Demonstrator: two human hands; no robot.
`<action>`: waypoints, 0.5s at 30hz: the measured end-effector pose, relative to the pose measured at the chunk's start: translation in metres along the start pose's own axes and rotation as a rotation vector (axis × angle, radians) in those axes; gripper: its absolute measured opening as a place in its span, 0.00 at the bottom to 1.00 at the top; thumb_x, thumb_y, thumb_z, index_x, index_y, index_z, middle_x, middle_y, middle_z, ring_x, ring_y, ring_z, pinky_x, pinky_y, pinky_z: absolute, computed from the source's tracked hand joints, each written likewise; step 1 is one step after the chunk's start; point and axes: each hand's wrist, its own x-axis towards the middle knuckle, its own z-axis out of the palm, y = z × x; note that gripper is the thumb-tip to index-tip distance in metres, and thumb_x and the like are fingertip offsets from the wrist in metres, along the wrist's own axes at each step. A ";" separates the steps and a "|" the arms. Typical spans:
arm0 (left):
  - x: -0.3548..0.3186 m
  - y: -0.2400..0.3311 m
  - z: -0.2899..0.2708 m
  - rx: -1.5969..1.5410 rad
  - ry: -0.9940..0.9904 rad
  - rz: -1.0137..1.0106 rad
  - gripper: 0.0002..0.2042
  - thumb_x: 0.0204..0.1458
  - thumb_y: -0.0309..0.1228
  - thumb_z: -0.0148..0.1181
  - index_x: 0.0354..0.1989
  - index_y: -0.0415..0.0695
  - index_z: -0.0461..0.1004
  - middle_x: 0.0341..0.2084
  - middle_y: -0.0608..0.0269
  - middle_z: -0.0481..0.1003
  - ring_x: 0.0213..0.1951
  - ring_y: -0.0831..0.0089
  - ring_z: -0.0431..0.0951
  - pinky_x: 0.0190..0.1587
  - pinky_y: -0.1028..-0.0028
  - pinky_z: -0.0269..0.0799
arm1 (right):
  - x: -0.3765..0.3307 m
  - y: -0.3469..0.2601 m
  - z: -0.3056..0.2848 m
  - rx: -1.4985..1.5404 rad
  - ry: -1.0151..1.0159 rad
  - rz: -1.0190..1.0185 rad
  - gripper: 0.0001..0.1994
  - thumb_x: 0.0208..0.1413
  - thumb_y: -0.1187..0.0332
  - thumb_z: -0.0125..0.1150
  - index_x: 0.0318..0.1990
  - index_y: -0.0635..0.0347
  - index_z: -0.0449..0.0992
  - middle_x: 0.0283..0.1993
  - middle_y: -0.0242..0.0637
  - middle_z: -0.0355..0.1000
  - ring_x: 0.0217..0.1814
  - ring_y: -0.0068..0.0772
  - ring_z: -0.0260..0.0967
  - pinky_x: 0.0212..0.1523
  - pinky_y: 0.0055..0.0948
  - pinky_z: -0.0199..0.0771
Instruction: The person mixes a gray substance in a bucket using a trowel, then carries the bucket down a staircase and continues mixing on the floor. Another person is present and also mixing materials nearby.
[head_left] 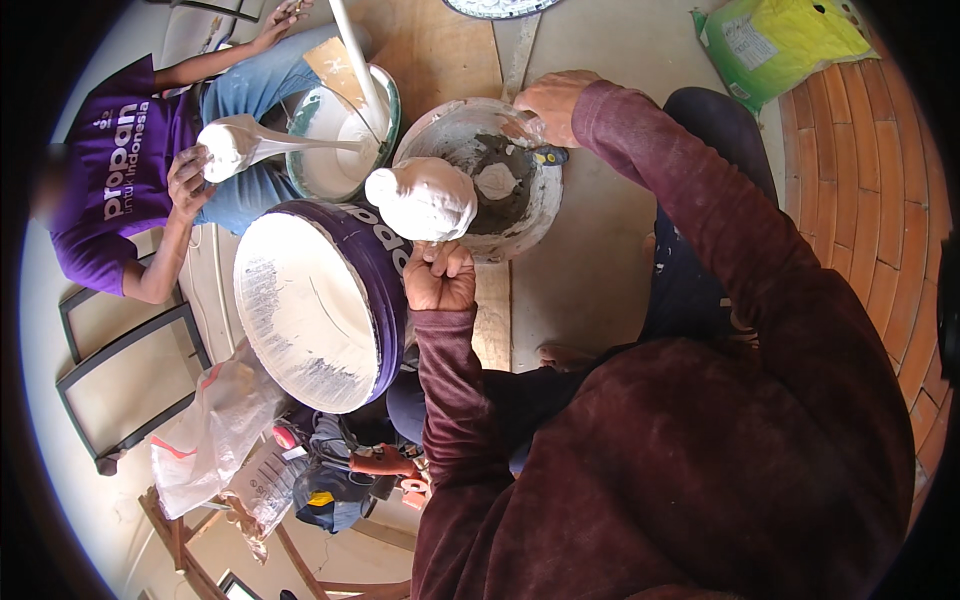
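My left hand is closed on the lower end of a rounded, lumpy object coated in thick white paste. What lies under the coating is hidden. The coated object is held over the near left edge of a bucket smeared with grey and white, with a white blob of paste inside. My right hand is closed at this bucket's far right rim. Just below its fingers, a blue and yellow tool handle lies at the rim.
A co-worker in a purple shirt holds another white-coated object, dripping over a green-rimmed bucket with a white pole in it. A large purple paint pail lies tilted at left. A green-yellow bag stands far right.
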 end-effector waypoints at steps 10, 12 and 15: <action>-0.001 0.000 0.001 -0.012 0.019 -0.008 0.06 0.55 0.25 0.38 0.30 0.40 0.64 0.14 0.70 0.59 0.12 0.83 0.52 0.16 0.81 0.48 | -0.002 -0.004 -0.002 0.004 -0.014 0.006 0.13 0.50 0.65 0.52 0.43 0.57 0.72 0.41 0.42 0.71 0.46 0.42 0.67 0.46 0.38 0.66; -0.001 -0.001 0.002 -0.014 0.029 -0.011 0.07 0.55 0.25 0.38 0.31 0.40 0.64 0.14 0.70 0.59 0.12 0.83 0.52 0.16 0.81 0.48 | -0.001 -0.004 0.000 0.005 -0.011 0.008 0.13 0.49 0.65 0.52 0.43 0.57 0.72 0.41 0.42 0.71 0.46 0.42 0.67 0.46 0.38 0.66; 0.000 -0.002 0.002 -0.019 0.021 -0.013 0.07 0.55 0.25 0.37 0.31 0.40 0.65 0.14 0.70 0.58 0.12 0.83 0.52 0.16 0.81 0.48 | 0.002 -0.003 0.004 0.001 -0.007 0.013 0.13 0.49 0.65 0.52 0.43 0.57 0.72 0.41 0.42 0.71 0.47 0.42 0.67 0.47 0.38 0.66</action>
